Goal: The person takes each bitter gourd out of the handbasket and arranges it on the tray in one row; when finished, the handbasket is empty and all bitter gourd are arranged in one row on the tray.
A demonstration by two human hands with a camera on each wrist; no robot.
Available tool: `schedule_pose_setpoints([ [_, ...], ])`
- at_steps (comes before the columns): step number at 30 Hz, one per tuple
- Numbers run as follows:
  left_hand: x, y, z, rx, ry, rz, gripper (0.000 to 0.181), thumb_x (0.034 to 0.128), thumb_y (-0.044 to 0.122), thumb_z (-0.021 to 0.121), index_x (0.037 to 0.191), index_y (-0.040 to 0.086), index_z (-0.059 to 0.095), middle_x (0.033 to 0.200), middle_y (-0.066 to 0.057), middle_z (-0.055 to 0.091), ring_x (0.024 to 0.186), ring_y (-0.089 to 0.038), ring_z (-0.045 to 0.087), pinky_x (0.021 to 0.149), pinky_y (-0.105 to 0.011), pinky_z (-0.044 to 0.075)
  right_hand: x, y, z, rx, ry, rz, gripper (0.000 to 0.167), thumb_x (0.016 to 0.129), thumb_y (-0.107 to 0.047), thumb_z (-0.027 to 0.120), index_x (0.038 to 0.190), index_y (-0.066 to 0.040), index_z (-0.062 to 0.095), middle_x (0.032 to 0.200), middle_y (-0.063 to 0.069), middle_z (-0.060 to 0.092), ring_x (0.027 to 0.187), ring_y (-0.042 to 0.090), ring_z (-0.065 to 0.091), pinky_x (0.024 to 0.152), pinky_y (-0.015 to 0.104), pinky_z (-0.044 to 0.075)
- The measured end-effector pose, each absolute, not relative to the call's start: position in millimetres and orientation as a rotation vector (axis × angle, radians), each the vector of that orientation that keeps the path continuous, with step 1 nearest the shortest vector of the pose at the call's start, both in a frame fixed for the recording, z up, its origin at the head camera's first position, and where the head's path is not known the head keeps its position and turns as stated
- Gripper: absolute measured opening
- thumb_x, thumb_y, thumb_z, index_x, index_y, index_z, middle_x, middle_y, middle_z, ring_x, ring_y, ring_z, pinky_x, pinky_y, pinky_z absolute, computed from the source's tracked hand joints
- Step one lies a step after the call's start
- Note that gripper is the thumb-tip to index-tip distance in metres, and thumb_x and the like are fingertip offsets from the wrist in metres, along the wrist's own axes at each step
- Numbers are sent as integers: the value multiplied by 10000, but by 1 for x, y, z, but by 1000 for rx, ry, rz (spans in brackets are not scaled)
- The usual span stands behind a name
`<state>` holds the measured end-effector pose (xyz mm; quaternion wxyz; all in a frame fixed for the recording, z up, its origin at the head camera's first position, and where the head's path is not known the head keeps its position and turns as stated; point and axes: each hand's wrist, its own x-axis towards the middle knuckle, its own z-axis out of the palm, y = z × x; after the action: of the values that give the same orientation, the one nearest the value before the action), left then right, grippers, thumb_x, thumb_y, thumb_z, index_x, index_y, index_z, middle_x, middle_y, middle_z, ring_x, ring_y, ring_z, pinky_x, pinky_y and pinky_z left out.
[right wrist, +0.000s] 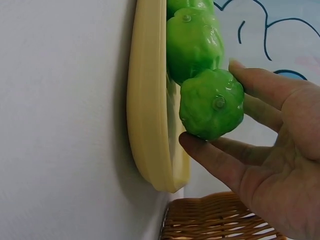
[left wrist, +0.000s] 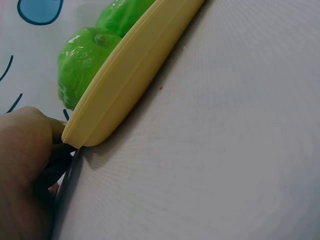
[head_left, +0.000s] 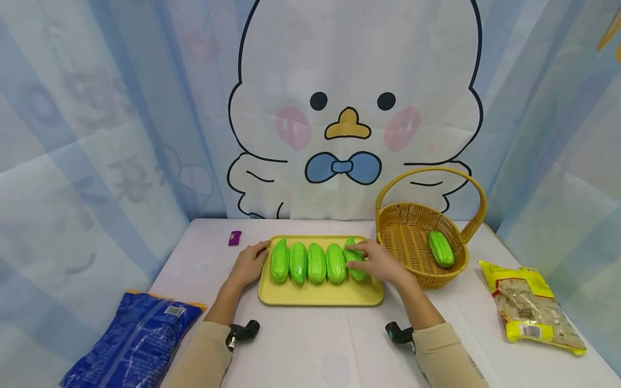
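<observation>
My right hand (head_left: 380, 261) holds the rightmost green bitter melon (right wrist: 207, 107) between thumb and fingers, at the right end of a yellow tray (head_left: 320, 297). To its left several more glossy, ribbed bitter melons (head_left: 316, 263) lie side by side in a row on the tray. My left hand (head_left: 248, 264) grips the tray's left edge, its fingers partly hidden behind the corner in the left wrist view. Just right of the tray stands a wicker basket (head_left: 402, 237) with a tall handle, and one bitter melon (head_left: 441, 249) lies inside it.
A blue bag (head_left: 136, 339) lies at the front left. On the right is a yellow packet (head_left: 526, 307) with a clear window. A small purple wrapped piece (head_left: 235, 238) lies behind my left hand. Patterned curtains (head_left: 87, 161) surround the white table (head_left: 301, 345).
</observation>
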<state>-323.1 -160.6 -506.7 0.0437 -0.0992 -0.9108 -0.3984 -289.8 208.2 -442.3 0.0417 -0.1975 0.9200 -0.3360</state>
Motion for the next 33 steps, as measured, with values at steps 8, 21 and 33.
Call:
schedule_pose_setpoints([
  [8,-324,-160,-508,-284,-2794,-1221,434,1104,156,466,1515,30,521,1544,-193,534,1490,-376,443,1319,-527,205,-289,208,-443,-567,2811,-1016,539,961,-274,768,1434,-61,626,1499,208,570,1229,467,635,973,526,599],
  [21,-323,-160,-507,-277,-2811,-1230,442,1111,182,454,1525,36,510,1558,-187,523,1502,-375,426,1320,-532,193,-289,208,-445,-568,2783,-1056,557,955,-257,775,1444,-46,612,1513,218,550,1256,503,616,1012,557,582],
  [33,-323,-161,-509,-283,-2801,-1223,437,1111,176,460,1522,37,516,1555,-189,525,1499,-374,432,1320,-529,200,-288,208,-445,-576,2802,-1029,598,957,-254,772,1473,-24,574,1532,245,524,1274,500,600,1032,576,563],
])
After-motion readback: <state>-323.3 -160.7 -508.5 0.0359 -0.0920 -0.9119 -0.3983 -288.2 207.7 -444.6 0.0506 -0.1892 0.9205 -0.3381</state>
